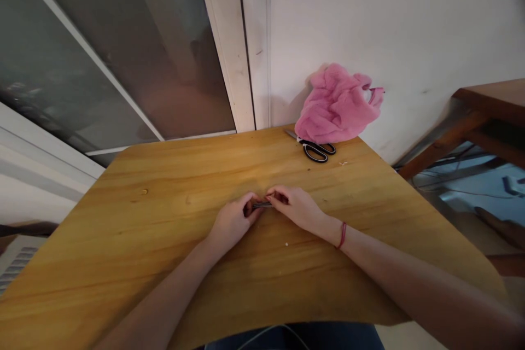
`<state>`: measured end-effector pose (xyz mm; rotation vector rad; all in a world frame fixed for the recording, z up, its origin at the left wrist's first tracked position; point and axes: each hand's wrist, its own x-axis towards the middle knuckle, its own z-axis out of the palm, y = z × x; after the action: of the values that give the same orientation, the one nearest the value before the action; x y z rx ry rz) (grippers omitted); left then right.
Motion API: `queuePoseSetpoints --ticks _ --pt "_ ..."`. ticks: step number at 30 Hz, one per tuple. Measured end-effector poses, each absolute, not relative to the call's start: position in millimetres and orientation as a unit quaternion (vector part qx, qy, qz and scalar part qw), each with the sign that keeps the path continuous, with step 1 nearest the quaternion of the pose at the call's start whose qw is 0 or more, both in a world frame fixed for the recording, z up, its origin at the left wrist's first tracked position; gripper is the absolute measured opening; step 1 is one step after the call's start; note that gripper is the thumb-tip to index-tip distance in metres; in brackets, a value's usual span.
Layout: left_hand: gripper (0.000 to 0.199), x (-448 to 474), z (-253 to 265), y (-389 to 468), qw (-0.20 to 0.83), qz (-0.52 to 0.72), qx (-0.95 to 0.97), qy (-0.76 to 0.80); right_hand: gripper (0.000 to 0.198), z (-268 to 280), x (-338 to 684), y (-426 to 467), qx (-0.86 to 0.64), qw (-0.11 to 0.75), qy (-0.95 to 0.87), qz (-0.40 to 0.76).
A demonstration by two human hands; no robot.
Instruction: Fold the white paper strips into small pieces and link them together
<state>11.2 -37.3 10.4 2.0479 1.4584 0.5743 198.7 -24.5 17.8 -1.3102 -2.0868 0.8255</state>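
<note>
My left hand (233, 221) is closed around a small, thin dark object (261, 205), which pokes out between the fingers toward the right. My right hand (298, 208) pinches at the other end of it, thumb and fingertips pressed together. Fingers cover most of the object, so its exact kind does not show. Both hands are close together, low over the middle of the wooden table (164, 240). A red band (342, 235) circles my right wrist.
Scissors with black handles (315, 151) lie at the table's back right, their blades pointing left. Against the white wall (389, 27), a fluffy pink cloth (338, 106) is heaped beside them. A framed glass door (156, 54) stands behind the table's left part; a wooden bench-like piece (488, 104) is at right.
</note>
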Motion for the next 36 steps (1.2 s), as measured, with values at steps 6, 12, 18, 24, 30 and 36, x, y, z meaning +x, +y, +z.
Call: queuePoseSetpoints --ticks 6,12,18,24,30,36 --pt "0.018 11.6 11.3 -36.8 0.293 0.22 0.754 0.545 0.024 19.3 199.0 -25.7 -0.486 0.262 -0.778 0.3" --pt "0.017 12.3 12.4 -36.8 0.294 0.227 0.747 0.552 0.024 20.2 198.1 -26.5 -0.493 0.258 -0.778 0.293" --pt "0.017 12.7 13.7 -36.9 0.272 0.21 0.762 0.549 0.022 22.2 197.0 -27.9 -0.501 0.249 -0.779 0.282" --pt "0.016 11.3 13.4 -37.6 0.279 0.213 0.762 0.544 0.02 24.0 198.4 -30.2 -0.487 0.21 -0.805 0.265" --pt "0.019 12.9 14.7 -39.0 0.268 0.208 0.766 0.546 0.015 21.5 197.8 -30.2 -0.494 0.177 -0.819 0.231" --pt "0.021 13.1 21.1 -40.3 0.31 0.24 0.746 0.538 0.015 21.1 198.3 -29.7 -0.493 0.18 -0.821 0.225"
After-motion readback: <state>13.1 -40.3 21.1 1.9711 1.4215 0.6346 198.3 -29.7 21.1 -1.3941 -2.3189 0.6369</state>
